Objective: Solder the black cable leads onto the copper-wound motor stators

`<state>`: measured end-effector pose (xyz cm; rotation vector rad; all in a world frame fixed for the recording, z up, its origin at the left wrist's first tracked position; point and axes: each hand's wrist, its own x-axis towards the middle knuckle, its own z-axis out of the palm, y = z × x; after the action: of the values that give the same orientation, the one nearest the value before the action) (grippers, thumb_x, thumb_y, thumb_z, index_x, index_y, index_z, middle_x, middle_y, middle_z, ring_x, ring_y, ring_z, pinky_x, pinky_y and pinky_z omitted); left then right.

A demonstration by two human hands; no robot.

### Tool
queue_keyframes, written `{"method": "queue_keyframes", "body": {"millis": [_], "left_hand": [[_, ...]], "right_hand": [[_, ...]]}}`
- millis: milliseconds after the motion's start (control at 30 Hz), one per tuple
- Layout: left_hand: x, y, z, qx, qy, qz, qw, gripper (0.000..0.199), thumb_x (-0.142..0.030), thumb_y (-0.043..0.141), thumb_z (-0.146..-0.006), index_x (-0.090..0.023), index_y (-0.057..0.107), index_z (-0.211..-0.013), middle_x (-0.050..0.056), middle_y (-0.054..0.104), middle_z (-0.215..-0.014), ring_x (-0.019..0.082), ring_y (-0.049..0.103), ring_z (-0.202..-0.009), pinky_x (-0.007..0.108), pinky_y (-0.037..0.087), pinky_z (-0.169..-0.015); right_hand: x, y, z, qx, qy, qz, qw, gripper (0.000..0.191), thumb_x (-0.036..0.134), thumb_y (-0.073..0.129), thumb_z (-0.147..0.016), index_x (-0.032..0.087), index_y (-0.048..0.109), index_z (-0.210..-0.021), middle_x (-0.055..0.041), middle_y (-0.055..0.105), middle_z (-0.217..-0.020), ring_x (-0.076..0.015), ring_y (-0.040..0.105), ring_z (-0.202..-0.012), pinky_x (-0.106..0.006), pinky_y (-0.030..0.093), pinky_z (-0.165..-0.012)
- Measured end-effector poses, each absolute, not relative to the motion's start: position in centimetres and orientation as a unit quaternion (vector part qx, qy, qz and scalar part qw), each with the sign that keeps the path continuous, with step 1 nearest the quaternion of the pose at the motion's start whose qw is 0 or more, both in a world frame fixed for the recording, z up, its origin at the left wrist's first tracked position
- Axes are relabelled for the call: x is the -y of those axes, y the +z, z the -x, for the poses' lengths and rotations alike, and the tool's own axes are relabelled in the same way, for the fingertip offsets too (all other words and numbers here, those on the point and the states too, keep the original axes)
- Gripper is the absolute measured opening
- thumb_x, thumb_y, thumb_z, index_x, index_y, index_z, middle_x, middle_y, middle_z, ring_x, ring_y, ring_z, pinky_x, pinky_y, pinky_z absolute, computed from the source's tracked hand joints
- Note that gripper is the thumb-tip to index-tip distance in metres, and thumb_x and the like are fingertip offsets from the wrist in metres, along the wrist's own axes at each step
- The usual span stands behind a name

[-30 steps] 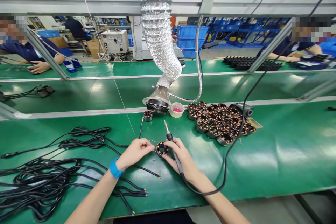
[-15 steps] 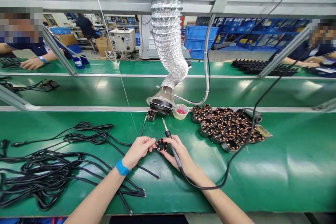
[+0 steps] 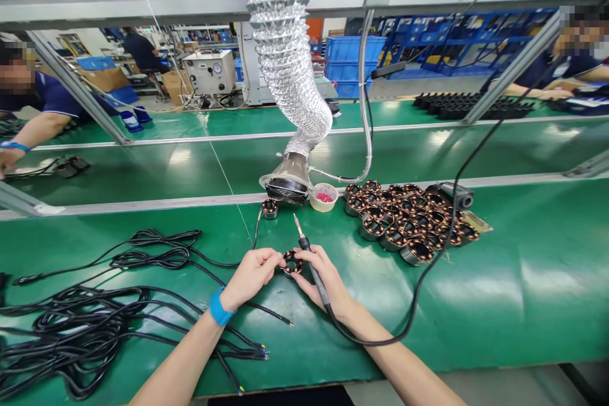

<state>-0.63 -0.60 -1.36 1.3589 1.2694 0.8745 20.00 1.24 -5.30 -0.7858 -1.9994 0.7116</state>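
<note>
A ring-shaped motor stator with copper windings [image 3: 292,263] is held between my hands, just above the green bench. My left hand [image 3: 253,273], with a blue band at the wrist, is closed, thumb and forefinger pinched at the stator's left rim; whether a thin wire is between them is too small to tell. My right hand [image 3: 328,279] is closed round a soldering iron [image 3: 318,279], its tip pointing up and away. The thumb and forefinger of that hand also grip the stator's right side. Another stator [image 3: 269,209] with a cable attached sits beyond my left hand.
Several stators [image 3: 409,219] cluster at the right. Black cables [image 3: 90,330] lie coiled at the left. A fume hood on a foil duct [image 3: 288,177] hangs ahead, beside a small tub of red material [image 3: 324,197]. The iron's cord [image 3: 419,285] loops over my right forearm. Co-workers sit across.
The view has shifted and tilted slightly. My hands keep nearly the same hold on the stator and iron. The co-worker's arm at the far left has moved lower and further left.
</note>
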Motion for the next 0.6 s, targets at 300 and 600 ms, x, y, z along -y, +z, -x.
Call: {"method": "queue_keyframes", "body": {"millis": [300, 600], "left_hand": [[0.1, -1.1, 2.5, -0.572, 0.321, -0.661, 0.365, 0.034, -0.039, 0.05, -0.094, -0.016, 0.072, -0.083, 0.003, 0.068, -0.073, 0.015, 0.056, -0.066, 0.025, 0.039, -0.064], [-0.4, -1.7, 0.5, -0.517, 0.384, -0.424, 0.637, 0.044, -0.055, 0.07, -0.077, -0.012, 0.069, -0.083, -0.007, 0.04, -0.051, 0.004, 0.023, -0.041, 0.023, 0.011, -0.042]], "right_hand": [[-1.2, -5.6, -20.0, 0.798, 0.284, 0.31, 0.432, 0.043, 0.019, 0.064, -0.089, 0.029, 0.051, -0.128, -0.0078, 0.054, -0.121, -0.0202, 0.06, -0.114, -0.038, 0.051, -0.101], [-1.1, -5.3, -19.6, 0.798, 0.284, 0.311, 0.432, 0.042, 0.021, 0.064, -0.089, 0.031, 0.053, -0.129, -0.0073, 0.055, -0.12, -0.0217, 0.061, -0.115, -0.04, 0.053, -0.1]]}}
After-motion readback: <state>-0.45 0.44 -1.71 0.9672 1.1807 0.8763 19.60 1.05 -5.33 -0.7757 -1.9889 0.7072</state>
